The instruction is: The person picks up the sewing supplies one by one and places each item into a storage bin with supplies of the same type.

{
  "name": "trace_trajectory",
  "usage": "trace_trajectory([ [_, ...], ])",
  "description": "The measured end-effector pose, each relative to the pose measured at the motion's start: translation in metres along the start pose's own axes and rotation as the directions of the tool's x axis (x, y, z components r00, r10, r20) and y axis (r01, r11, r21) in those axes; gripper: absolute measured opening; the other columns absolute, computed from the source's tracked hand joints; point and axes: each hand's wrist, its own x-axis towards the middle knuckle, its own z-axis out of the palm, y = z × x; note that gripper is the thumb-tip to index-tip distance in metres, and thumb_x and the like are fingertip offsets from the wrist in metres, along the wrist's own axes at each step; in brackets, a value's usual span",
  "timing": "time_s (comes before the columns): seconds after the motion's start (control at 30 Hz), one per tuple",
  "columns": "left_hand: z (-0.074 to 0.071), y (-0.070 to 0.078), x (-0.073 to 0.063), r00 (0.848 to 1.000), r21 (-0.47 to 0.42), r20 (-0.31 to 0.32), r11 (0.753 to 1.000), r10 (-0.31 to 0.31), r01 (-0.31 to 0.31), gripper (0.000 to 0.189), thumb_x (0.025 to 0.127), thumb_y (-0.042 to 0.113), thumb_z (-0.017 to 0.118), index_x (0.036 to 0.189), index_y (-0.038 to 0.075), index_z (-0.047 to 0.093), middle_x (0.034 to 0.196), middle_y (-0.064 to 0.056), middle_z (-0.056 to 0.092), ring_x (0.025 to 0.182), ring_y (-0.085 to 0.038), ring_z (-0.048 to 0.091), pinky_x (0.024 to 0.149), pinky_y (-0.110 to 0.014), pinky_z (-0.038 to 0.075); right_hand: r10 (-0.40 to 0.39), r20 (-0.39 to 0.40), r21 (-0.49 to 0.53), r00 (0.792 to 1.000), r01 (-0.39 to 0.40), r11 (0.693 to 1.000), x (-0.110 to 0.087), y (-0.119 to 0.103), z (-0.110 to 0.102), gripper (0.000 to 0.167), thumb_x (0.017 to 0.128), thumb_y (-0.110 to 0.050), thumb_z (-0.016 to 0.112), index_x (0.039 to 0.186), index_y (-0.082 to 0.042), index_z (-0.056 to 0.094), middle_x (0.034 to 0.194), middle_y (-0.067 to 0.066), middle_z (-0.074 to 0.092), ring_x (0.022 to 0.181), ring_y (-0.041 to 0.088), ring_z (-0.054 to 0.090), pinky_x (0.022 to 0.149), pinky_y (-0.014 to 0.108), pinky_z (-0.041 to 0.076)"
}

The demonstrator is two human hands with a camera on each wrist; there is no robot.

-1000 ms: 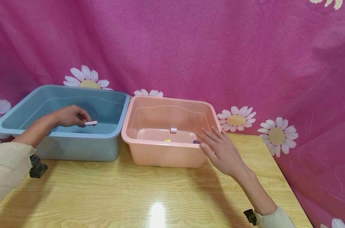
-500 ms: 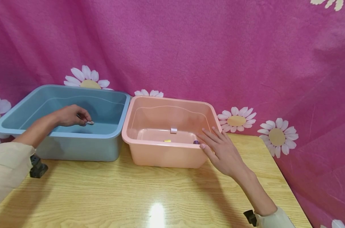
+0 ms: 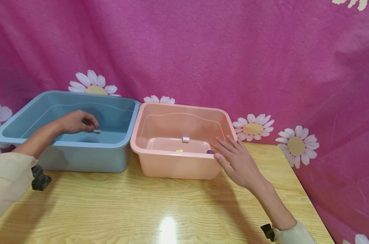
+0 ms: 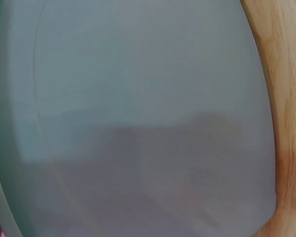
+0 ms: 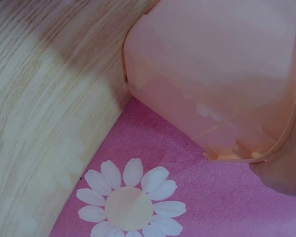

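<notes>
Inside the blue basin (image 3: 84, 157), above its floor, my left hand (image 3: 74, 122) pinches a small pale strip (image 3: 97, 131) at its fingertips. Its near end shows, and the fingers cover part of it; its kind is unclear. With fingers spread, my right hand (image 3: 237, 161) rests on the front right corner of the pink basin (image 3: 178, 166). In that basin lie a small white roll-like piece (image 3: 186, 139), a yellow piece (image 3: 179, 150) and a dark purple piece (image 3: 210, 152). Part of the right hand (image 5: 283, 165) shows at the rim in the right wrist view.
Both basins stand side by side on a wooden table (image 3: 135, 210). Behind them hangs a magenta cloth (image 3: 184, 51) with large daisies. The left wrist view holds mostly the blue basin's outer wall (image 4: 148, 98).
The strip, earlier sticking out lengthwise with its printed face showing, has turned so that only a short end shows. My left hand has risen slightly. The right hand stays put.
</notes>
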Motion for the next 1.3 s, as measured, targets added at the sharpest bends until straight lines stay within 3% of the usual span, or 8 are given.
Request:
trace_trajectory([
  [0.13,-0.003,0.001,-0.001,0.996,-0.018,-0.061,0.998,0.063,-0.064,0.014,0.091,-0.003,0.065,0.104,-0.008,0.067,0.092,-0.011,0.066,0.084,-0.026,0.058,0.07,-0.035,0.052,0.006,0.005,0.004,1.0,-0.006,1.0,0.0,-0.001,-0.001,0.044,0.106,-0.037,0.045,0.145,-0.02,0.054,0.152,0.005,0.045,0.147,0.034,0.025,0.116,0.058,0.015],
  [0.27,-0.008,0.008,-0.002,0.993,-0.017,-0.096,0.997,0.076,-0.078,0.018,0.094,0.0,0.064,0.109,-0.008,0.067,0.1,-0.015,0.067,0.091,-0.03,0.06,0.075,-0.037,0.053,0.007,0.008,0.009,1.0,-0.007,1.0,0.001,-0.001,-0.001,0.044,0.106,-0.037,0.045,0.146,-0.02,0.054,0.152,0.004,0.045,0.147,0.032,0.023,0.116,0.058,0.015],
  [0.47,-0.013,0.033,-0.008,0.991,0.017,-0.127,0.999,0.04,-0.038,0.024,0.096,0.005,0.064,0.118,-0.005,0.066,0.111,-0.018,0.067,0.102,-0.034,0.06,0.082,-0.041,0.053,0.012,0.021,0.012,1.0,-0.012,1.0,0.0,0.0,-0.001,0.045,0.106,-0.037,0.044,0.147,-0.02,0.053,0.153,0.004,0.043,0.147,0.032,0.023,0.116,0.058,0.014],
  [0.73,-0.013,0.066,-0.021,0.967,0.058,-0.236,0.994,0.099,-0.088,0.021,0.095,0.005,0.066,0.116,0.003,0.07,0.108,-0.011,0.07,0.099,-0.03,0.063,0.081,-0.04,0.052,0.007,0.02,0.01,1.0,-0.007,1.0,0.0,0.0,-0.003,0.044,0.107,-0.037,0.044,0.146,-0.019,0.054,0.152,0.005,0.045,0.145,0.036,0.027,0.116,0.057,0.015],
  [0.97,-0.002,0.094,-0.035,0.955,0.067,-0.246,0.986,0.164,-0.152,0.021,0.095,0.007,0.067,0.115,0.007,0.071,0.103,-0.005,0.07,0.096,-0.023,0.065,0.084,-0.034,0.052,-0.002,0.014,0.009,1.0,0.002,1.0,0.001,0.001,-0.002,0.044,0.107,-0.036,0.044,0.146,-0.018,0.054,0.152,0.006,0.045,0.144,0.039,0.029,0.115,0.058,0.018],
  [1.1,0.004,0.104,-0.038,0.936,0.096,-0.252,0.969,0.244,-0.227,0.02,0.094,0.006,0.067,0.114,0.006,0.07,0.104,-0.004,0.07,0.095,-0.02,0.065,0.084,-0.036,0.054,-0.003,0.008,0.01,1.0,0.003,1.0,0.001,0.001,-0.002,0.044,0.106,-0.036,0.045,0.145,-0.018,0.054,0.152,0.006,0.045,0.144,0.039,0.029,0.115,0.058,0.017],
  [1.2,0.008,0.108,-0.041,0.909,0.117,-0.272,0.948,0.317,-0.295,0.019,0.092,0.003,0.069,0.111,0.005,0.07,0.102,-0.002,0.07,0.092,-0.019,0.066,0.083,-0.04,0.055,-0.003,0.006,0.011,1.0,0.003,1.0,0.001,0.0,-0.002,0.044,0.106,-0.036,0.045,0.146,-0.018,0.054,0.152,0.006,0.045,0.144,0.038,0.029,0.115,0.058,0.018],
  [1.3,0.013,0.112,-0.044,0.891,0.129,-0.28,0.934,0.357,-0.334,0.02,0.09,0.001,0.07,0.11,0.004,0.07,0.102,-0.003,0.07,0.091,-0.019,0.066,0.082,-0.042,0.055,-0.003,0.005,0.01,1.0,0.003,1.0,0.0,0.0,-0.001,0.044,0.106,-0.035,0.045,0.146,-0.018,0.054,0.152,0.006,0.045,0.144,0.038,0.028,0.115,0.057,0.018],
])
